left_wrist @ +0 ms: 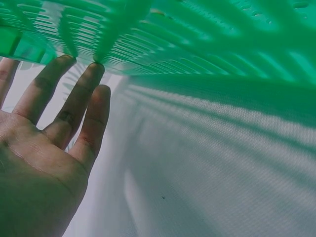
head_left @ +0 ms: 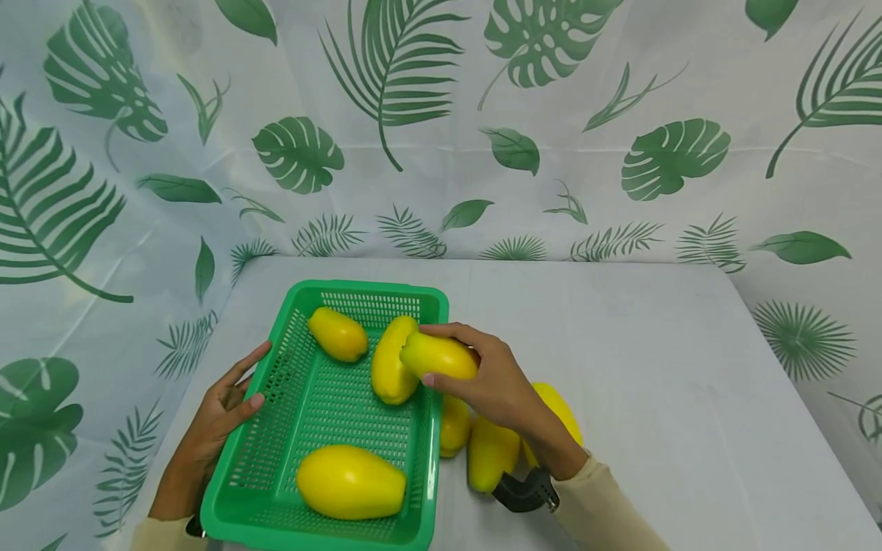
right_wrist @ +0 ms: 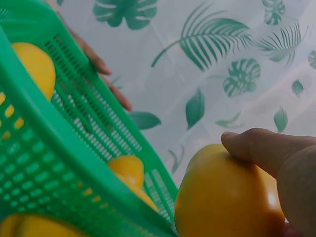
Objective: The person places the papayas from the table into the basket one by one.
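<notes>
My right hand (head_left: 485, 375) grips a yellow papaya (head_left: 441, 357), thumb on one side and fingers on the other, over the right rim of a green plastic basket (head_left: 439, 467). In the right wrist view the thumb presses on that papaya (right_wrist: 227, 192). Inside the basket lie a small papaya (head_left: 339, 335), a ribbed one (head_left: 394, 367) partly overlapped by the held fruit, and a large one (head_left: 351, 482) near the front. At the basket's left side, my left hand (head_left: 217, 417) touches the rim; the left wrist view shows its fingers nearly straight, fingertips (left_wrist: 94, 71) against the slotted wall.
To the right of the basket, several more yellow papayas (head_left: 492, 451) lie on the white-covered table (head_left: 654, 398), partly hidden by my right arm. A leaf-patterned cloth (head_left: 441, 153) hangs behind the table and along its sides.
</notes>
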{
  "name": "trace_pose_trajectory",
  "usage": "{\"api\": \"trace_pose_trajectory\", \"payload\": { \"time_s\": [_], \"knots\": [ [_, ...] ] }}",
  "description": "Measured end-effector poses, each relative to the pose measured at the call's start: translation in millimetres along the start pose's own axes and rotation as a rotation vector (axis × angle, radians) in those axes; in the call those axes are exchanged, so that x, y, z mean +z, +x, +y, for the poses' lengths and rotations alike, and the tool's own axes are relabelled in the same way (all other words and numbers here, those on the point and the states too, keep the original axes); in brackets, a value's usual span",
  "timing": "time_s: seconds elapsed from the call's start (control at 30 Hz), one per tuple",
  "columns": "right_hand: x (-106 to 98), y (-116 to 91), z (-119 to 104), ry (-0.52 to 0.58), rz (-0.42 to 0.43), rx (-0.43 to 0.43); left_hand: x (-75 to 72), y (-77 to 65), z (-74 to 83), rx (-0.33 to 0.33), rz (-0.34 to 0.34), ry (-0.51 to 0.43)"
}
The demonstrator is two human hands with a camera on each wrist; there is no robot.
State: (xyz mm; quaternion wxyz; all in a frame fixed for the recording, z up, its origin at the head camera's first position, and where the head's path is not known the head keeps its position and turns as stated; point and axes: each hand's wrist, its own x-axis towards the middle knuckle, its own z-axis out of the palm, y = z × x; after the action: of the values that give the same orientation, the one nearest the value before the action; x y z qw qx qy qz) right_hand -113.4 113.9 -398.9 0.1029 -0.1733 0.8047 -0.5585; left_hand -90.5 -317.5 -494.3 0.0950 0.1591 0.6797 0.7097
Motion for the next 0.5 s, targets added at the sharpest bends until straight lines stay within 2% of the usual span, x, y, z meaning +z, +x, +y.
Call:
{"api": "trace_pose_trajectory", "payload": {
  "time_s": [0.23, 0.5],
  "knots": [
    [9.7, 3.7, -6.1, 0.010, -0.024, -0.050, -0.1, 0.2, 0.0, -0.005, -0.003, -0.014],
    [6.5, 1.9, -2.8, -0.021, -0.018, -0.080, -1.6, 1.0, -0.8, 0.001, -0.006, -0.003]
  ]
}}
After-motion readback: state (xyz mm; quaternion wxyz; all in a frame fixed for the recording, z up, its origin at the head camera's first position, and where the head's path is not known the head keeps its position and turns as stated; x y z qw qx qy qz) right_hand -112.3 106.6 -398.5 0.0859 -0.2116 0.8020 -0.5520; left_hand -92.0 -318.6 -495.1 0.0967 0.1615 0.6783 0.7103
